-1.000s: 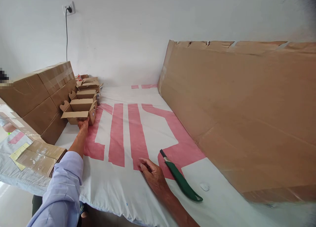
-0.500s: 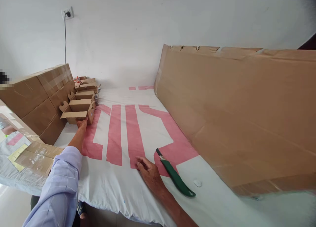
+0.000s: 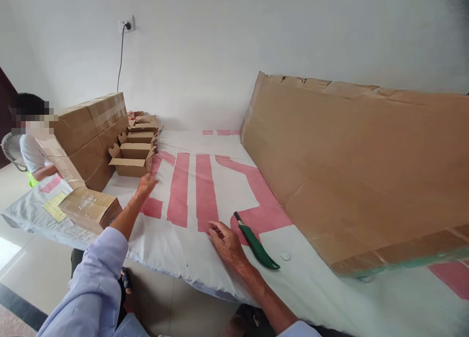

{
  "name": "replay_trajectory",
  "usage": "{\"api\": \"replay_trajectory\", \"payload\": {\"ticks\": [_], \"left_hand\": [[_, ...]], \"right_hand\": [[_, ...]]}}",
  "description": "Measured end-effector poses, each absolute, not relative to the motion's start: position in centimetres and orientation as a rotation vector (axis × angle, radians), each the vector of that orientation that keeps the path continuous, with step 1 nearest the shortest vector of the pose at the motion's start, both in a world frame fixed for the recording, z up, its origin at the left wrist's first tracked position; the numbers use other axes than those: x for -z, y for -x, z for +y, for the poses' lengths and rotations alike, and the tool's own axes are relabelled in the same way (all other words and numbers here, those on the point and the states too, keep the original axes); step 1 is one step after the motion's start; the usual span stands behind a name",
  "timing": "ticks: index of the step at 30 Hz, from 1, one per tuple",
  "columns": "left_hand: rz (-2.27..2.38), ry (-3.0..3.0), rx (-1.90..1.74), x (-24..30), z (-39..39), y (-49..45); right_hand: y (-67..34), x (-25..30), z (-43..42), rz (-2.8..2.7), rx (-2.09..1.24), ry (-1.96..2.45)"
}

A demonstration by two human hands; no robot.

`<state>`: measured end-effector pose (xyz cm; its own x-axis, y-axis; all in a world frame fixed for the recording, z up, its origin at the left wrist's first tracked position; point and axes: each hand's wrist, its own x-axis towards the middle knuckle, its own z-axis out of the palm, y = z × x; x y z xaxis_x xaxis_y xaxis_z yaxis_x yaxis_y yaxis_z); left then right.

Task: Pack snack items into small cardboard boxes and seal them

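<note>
- Probably for tidiness, the front box (image 3: 131, 170) stood in line, left of centre.
- Just beside it, the left hand (image 3: 146, 185) had a loose, empty-looking grip.
- The right hand (image 3: 227, 242) lay empty near the green knife (image 3: 257, 246).

The wearer has two bare hands: one left hand (image 3: 147, 182) and one right hand (image 3: 225, 242). The row of small open cardboard boxes (image 3: 132, 170) numbers at least three — those at the back overlap too much for an exact count. There is one green-handled blade tool (image 3: 259, 246), one small white disc (image 3: 285, 256), one yellow card (image 3: 55, 207), one taped closed carton (image 3: 85, 205) and one large cardboard panel (image 3: 351, 176). Two straight red bars (image 3: 178, 190) run across one white cloth (image 3: 164, 249). The wall bears one socket (image 3: 132, 23) — with one black cord (image 3: 120, 58). One other person (image 3: 32, 149) appears.
</note>
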<state>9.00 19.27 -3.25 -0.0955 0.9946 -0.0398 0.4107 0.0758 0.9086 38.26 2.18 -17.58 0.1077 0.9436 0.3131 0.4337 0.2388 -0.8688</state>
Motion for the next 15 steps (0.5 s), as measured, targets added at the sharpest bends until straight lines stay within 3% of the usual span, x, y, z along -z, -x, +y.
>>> {"api": "replay_trajectory", "payload": {"ticks": [8,15], "left_hand": [[1.179,-1.978,-0.594,6.7,2.1,-8.4],[1.306,-2.45,-0.677,9.6,-5.2,-4.9]], "right_hand": [[-45.9,17.4,-1.8,-1.735,0.159,1.425],[-49.3,21.3,-4.0,-1.728,0.268,1.659]]}}
